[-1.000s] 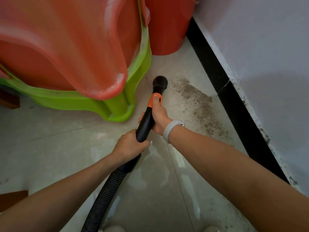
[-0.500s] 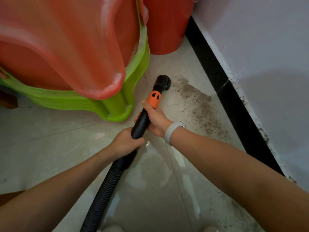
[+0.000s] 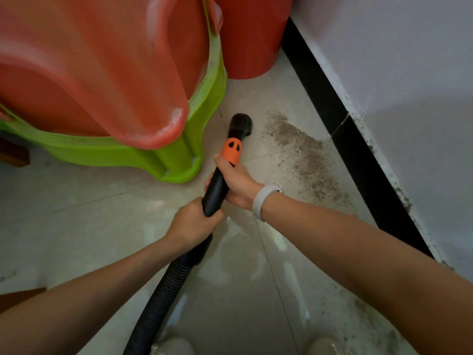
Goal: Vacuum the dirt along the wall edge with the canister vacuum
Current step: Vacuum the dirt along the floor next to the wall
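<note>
- Hands: left hand (image 3: 190, 222) wraps the smooth black wand (image 3: 215, 192); right hand (image 3: 236, 181) grips it just below the orange collar (image 3: 231, 151)
- Nozzle (image 3: 240, 124) on glossy tiled floor (image 3: 102, 226), near gritty dirt (image 3: 304, 155) beside black skirting (image 3: 358, 149); ribbed hose (image 3: 158, 298) trails back

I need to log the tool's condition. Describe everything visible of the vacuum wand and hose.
The vacuum wand is a smooth black plastic tube with an orange collar bearing dark slots, ending in a black nozzle down at the pale floor tile, left of the dirt patch. It slants away from the person. The right hand grips it below the collar, the left hand lower. A ribbed black hose runs off the bottom edge.
</note>
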Available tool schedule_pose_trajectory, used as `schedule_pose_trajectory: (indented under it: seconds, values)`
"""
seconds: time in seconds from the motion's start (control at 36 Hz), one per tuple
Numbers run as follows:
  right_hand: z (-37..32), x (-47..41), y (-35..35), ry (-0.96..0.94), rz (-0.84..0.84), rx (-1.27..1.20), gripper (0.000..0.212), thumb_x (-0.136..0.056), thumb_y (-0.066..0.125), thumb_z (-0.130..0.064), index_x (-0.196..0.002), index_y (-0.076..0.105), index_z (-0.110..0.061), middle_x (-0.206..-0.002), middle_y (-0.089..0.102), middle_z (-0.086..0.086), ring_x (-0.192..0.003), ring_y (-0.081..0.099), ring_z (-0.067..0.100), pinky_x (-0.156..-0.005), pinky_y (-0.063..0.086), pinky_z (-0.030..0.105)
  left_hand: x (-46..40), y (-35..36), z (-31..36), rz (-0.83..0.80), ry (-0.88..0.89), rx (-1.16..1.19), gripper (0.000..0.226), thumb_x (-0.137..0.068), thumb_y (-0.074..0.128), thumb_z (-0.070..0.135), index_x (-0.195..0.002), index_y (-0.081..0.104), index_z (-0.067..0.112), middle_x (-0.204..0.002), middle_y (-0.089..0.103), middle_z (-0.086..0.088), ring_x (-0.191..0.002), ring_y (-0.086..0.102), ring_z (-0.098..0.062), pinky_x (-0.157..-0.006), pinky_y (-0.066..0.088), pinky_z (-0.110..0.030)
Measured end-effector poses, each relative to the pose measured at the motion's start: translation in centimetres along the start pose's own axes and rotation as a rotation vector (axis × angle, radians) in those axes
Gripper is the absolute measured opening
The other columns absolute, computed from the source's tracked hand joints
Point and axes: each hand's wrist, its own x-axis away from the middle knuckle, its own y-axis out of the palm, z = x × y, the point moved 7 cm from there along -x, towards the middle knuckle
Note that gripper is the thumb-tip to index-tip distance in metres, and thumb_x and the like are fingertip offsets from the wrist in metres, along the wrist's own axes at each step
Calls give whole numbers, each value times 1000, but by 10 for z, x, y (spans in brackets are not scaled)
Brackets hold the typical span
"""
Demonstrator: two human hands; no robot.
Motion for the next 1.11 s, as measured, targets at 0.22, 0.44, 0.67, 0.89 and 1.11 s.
schedule_pose_trajectory:
  seconds: [0.22,0.44,0.67,0.89,1.11]
  values:
    - [-5,9,32,18,-49,103,23,-99,54,-25,-86,41,-11,-68,46,10,-61,51,24,-64,51,38,-2,-19,-16,115,-49,-12,21,-83,66,39,-80,54,22,-77,69,-4,-71,65,-23,-62,49,-33]
    - [35,24,4,57,74,-44,26,-97,58,-31,-86,45,-11,-66,52,10,-56,57,24,-65,54,40,22,0,-28,-70,17,-81,18,-84,67,33,-84,53,22,-77,68,-1,-69,65,-17,-63,52,-33]
    - [56,37,-26,88,85,-124,27,-93,62,-36,-90,49,-13,-72,60,8,-64,64,21,-69,57,34,31,16,-16,-210,97,-135,19,-84,66,32,-80,48,28,-78,65,2,-71,64,-17,-63,50,-30]
    - [17,12,-15,0,132,-42,22,-95,59,-25,-85,45,-12,-65,56,10,-58,63,26,-67,57,44,1,0,6,-158,93,-81,15,-87,67,26,-82,57,16,-83,70,-10,-78,67,-29,-72,54,-38]
    - [-38,-25,-18,-93,282,107,22,-93,56,-22,-78,46,-9,-70,55,14,-67,61,32,-85,55,55,-33,-1,21,15,79,-75,39,-88,62,46,-107,55,14,-90,63,-3,-82,61,-25,-63,43,-32]
